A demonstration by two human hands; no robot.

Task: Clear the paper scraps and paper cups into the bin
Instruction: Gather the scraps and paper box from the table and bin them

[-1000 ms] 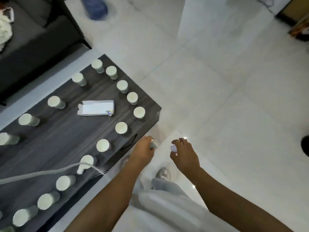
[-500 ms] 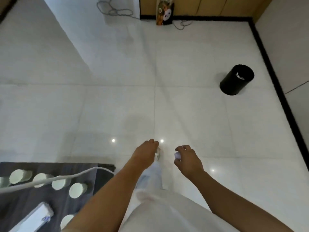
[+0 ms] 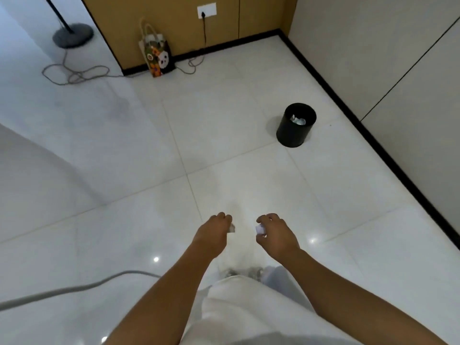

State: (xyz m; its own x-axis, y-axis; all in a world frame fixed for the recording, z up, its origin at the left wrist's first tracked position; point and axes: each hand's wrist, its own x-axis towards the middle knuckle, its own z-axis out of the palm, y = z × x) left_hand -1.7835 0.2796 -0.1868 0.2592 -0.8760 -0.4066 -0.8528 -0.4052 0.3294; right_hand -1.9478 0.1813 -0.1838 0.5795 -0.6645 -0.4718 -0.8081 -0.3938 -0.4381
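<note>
A black round bin [image 3: 296, 125] stands on the white tile floor ahead and to the right, near the wall, with crumpled paper visible inside. My left hand [image 3: 212, 235] is curled around a small pale paper scrap [image 3: 232, 229] that peeks out past the fingers. A little to its right, my right hand [image 3: 276, 236] grips a white paper scrap [image 3: 260, 229] between thumb and fingers. Both hands hang low in front of me, well short of the bin. No table or paper cups are in view.
A patterned gift bag [image 3: 156, 57] leans on the wooden wall at the back, with a plugged-in cable [image 3: 191, 63] trailing on the floor. A lamp base [image 3: 73, 36] and a coiled cord [image 3: 74, 75] lie at the back left. A grey cable [image 3: 62, 290] crosses the near left.
The view has swung away from the dark table with its cups and towards the bin, which now looks nearer. Both hands still hold their scraps.
</note>
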